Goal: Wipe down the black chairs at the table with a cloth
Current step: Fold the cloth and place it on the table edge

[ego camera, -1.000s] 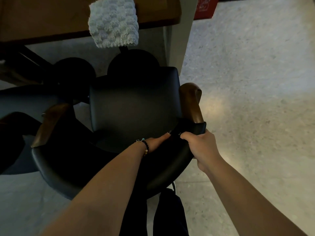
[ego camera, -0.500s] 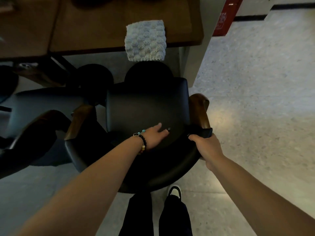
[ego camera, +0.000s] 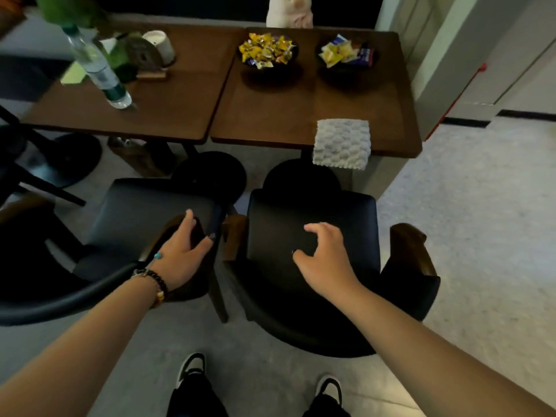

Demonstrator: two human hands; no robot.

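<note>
The folded white textured cloth (ego camera: 341, 144) overhung the brown wooden table (ego camera: 288, 115) edge at twelve o'clock; a careless reach might knock it off. Both hands held nothing: the left hand (ego camera: 180, 254) rested on the left black padded chair's (ego camera: 144, 218) armrest, while the right hand (ego camera: 326, 260) hovered loosely curled over the right black padded chair (ego camera: 313, 218).

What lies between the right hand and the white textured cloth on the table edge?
In the head view, only the black padded chair seat lies between the right hand and the white textured cloth.
</note>
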